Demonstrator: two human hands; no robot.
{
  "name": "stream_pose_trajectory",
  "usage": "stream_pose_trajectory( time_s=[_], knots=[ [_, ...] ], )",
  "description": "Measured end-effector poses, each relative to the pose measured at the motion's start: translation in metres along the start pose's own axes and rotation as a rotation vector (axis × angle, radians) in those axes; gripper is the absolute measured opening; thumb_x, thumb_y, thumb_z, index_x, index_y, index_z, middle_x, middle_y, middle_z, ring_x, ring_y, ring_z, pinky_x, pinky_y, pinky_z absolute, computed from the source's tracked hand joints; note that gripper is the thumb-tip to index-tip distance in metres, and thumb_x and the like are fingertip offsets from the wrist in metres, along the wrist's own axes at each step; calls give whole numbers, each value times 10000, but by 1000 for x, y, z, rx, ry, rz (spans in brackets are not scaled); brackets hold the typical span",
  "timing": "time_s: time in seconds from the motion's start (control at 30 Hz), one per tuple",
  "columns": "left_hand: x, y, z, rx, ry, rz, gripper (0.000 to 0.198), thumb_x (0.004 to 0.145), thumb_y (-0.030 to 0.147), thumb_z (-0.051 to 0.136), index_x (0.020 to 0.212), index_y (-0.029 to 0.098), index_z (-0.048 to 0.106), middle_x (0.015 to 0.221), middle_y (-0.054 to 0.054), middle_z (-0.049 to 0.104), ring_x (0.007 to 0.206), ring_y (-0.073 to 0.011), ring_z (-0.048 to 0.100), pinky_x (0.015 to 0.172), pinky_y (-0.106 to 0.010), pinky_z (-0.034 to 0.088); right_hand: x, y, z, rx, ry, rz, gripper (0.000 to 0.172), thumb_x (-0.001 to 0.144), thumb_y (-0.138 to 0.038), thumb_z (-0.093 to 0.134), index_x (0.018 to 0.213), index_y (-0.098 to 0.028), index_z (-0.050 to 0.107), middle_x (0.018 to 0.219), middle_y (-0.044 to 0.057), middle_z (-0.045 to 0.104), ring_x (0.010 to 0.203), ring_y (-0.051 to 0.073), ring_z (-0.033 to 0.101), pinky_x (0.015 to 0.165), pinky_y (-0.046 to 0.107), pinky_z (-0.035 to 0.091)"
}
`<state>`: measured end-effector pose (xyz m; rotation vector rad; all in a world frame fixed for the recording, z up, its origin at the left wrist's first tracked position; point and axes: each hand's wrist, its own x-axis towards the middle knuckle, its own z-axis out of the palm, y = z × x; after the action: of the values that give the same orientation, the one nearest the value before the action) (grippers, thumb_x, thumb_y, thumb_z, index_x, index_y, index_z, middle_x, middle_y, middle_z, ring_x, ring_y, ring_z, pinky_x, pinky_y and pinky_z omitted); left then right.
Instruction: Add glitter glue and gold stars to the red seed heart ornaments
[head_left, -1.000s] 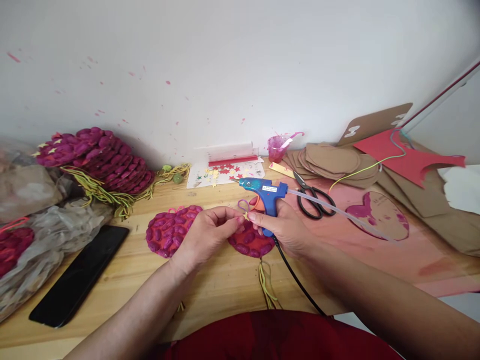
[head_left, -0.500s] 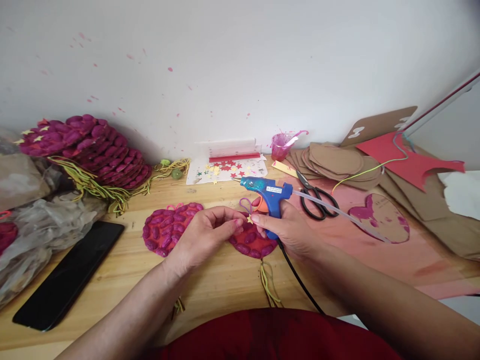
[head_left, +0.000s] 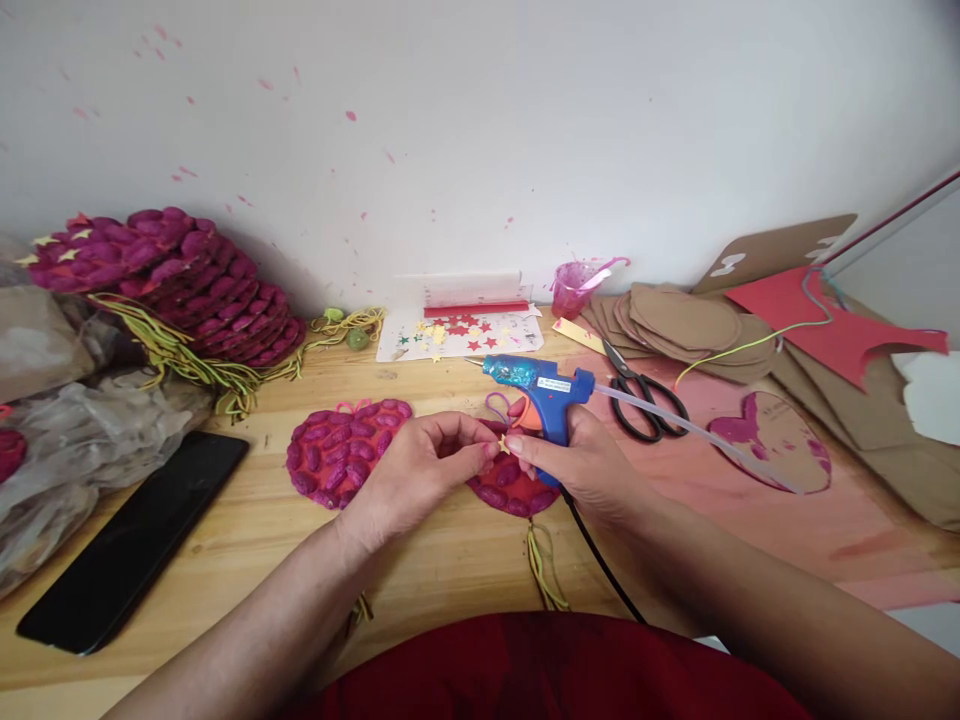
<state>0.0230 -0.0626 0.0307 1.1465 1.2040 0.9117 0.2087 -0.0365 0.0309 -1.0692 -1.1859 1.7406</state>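
My right hand [head_left: 581, 455] is wrapped round a blue hot glue gun [head_left: 553, 395] with an orange trigger. Its nozzle points left, and a long clear glue stick [head_left: 660, 412] sticks out of the back. A small pale yellow star [head_left: 503, 443] sits between my right thumb and the pinched fingertips of my left hand [head_left: 420, 465]. Below the hands lies a red heart [head_left: 517, 490] covered in purple lumps, partly hidden, with a yellow-green tassel [head_left: 544, 565]. A second such heart [head_left: 341, 455] lies beside my left hand, partly behind it.
Small stars [head_left: 457, 330] lie on white paper at the back. Black scissors [head_left: 637, 395], a pink-stained cup [head_left: 574, 290] and cardboard shapes [head_left: 675, 315] are at the right. A stack of purple hearts [head_left: 187, 280], plastic bags [head_left: 90, 470] and a black phone [head_left: 135, 540] occupy the left.
The view has shifted slightly. Both hands stay together at the yellow star, and the glue gun remains in my right hand with hardly any movement.
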Motion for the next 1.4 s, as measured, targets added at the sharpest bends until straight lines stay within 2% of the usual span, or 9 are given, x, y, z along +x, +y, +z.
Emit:
stream_pose_trajectory(
  time_s=[0.2,0.43,0.67,0.77,0.87,1.0,1.17,1.33,1.4],
  knots=[
    [1,-4,0,-16,-19,-19,242,779,381,774,799,149,708,751,-25,687,658,-120,582,626,-237,444,-1,-1,2,17,-2,-6,341,708,-283,818,1017,-229,686,775,-32,661,680,125,582,646,253,467],
    [2,-7,-4,-24,-8,-4,242,807,382,752,827,147,697,783,-31,688,688,-123,585,650,-241,456,-3,-1,-1,-82,44,19,262,782,-405,763,783,-182,626,609,-26,613,588,113,533,579,242,409],
    [1,-2,-7,82,24,54,235,838,376,719,824,144,686,787,-24,695,682,-122,610,645,-236,484,0,1,-3,-62,31,25,290,786,-421,768,835,-173,627,680,-25,633,575,94,543,566,236,414],
    [-8,2,-5,301,96,224,151,893,295,660,852,151,683,792,-25,706,693,-129,632,644,-242,508,1,1,-4,-49,29,54,330,764,-437,788,877,-176,622,707,-23,641,570,96,554,553,237,415],
    [-24,0,-1,722,149,600,81,913,151,610,901,164,689,833,-29,713,767,-151,650,713,-278,528,0,-1,-6,-64,26,82,358,760,-466,788,872,-182,602,726,-21,643,561,96,557,538,238,413],
    [-44,-10,5,1159,45,993,127,944,116,574,1008,116,683,943,-85,731,876,-213,671,791,-359,560,-2,-10,-16,-286,-92,44,343,868,-513,675,801,-188,587,683,-17,610,567,110,544,520,246,406],
    [-50,-14,8,1239,-37,1103,237,988,108,444,1060,71,666,996,-128,734,898,-239,692,750,-365,584,-11,-32,-31,-784,-168,-145,275,933,-448,621,825,-195,633,836,17,677,771,164,604,688,279,495],
    [-51,-11,5,1206,-25,1091,260,996,107,407,1049,72,659,975,-122,742,861,-229,705,729,-351,594,-19,-46,-33,-908,-212,-172,279,949,-471,595,868,-230,711,796,13,707,797,196,661,745,301,555],
    [-51,-10,4,1199,-30,1083,271,997,105,392,1050,68,655,962,-124,744,841,-231,711,706,-350,599,-20,-47,-30,-922,-232,-199,246,953,-456,595,977,-260,740,892,19,742,891,221,689,836,327,570]
  ],
)
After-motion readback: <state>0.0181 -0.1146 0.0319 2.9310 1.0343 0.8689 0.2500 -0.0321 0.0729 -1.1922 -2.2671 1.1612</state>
